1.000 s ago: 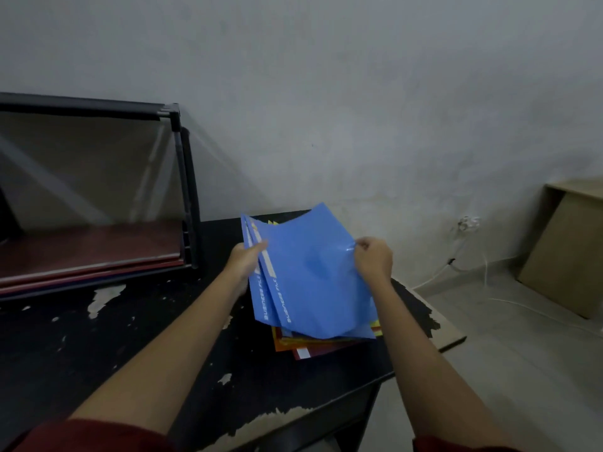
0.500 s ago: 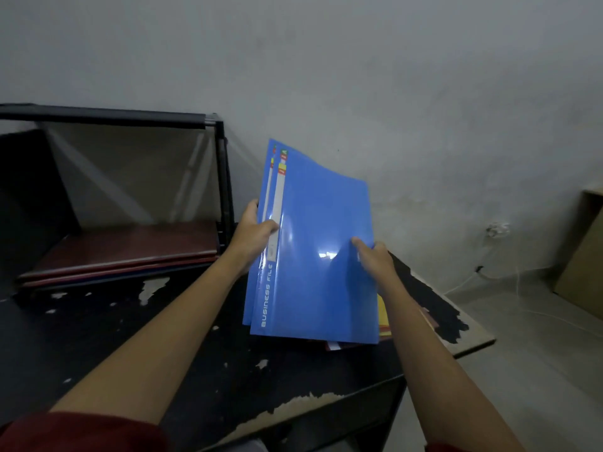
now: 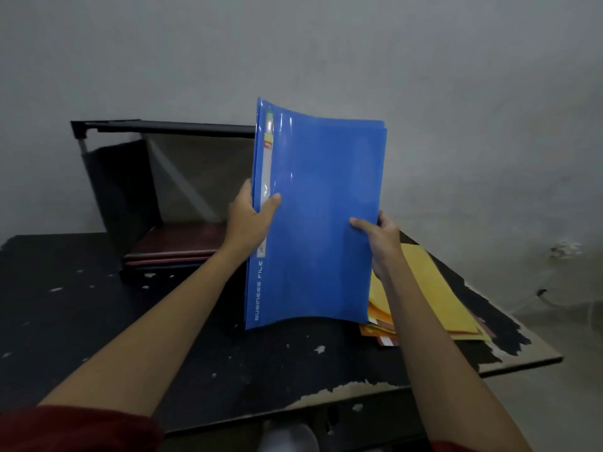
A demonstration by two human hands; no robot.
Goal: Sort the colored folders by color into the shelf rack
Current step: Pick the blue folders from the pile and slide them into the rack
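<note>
Both arms reach forward, bare to above the elbow, with a dark red sleeve [image 3: 75, 429] bunched on the left one. The left arm [image 3: 156, 324] runs up and to the right, its wrist nearly straight. The left hand [image 3: 248, 220] grips the left edge of the upright folders [image 3: 319, 216], thumb [image 3: 272, 200] laid across the front and fingers hidden behind. The right arm [image 3: 434, 347] rises from the lower right, leaning left. The right hand [image 3: 381, 243] holds the right edge a little lower, its thumb flat on the front and pointing left, its fingers curled round the back.
</note>
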